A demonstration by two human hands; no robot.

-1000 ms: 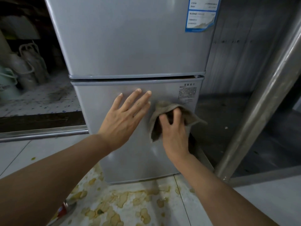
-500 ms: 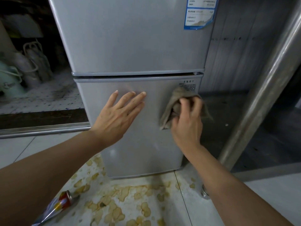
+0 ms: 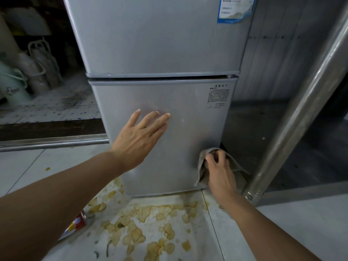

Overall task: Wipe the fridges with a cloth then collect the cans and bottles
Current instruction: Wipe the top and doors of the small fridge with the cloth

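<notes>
Fridge (image 3: pixel 160 44) stands upright, doors facing the camera; cloth (image 3: pixel 202 166) is gripped low by right hand (image 3: pixel 220 174), left hand (image 3: pixel 139 136) pressed flat, fingers straight.

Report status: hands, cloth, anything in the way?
Left hand flat on lower fridge door. Right hand grips cloth at door's lower right corner. Can on stained floor, uncollected.

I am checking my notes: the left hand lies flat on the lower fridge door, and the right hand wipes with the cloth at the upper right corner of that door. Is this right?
Not quite. In the head view the right hand holds the cloth at the lower right corner of the lower fridge door, not the upper one. The left hand does lie flat on that door.
</notes>
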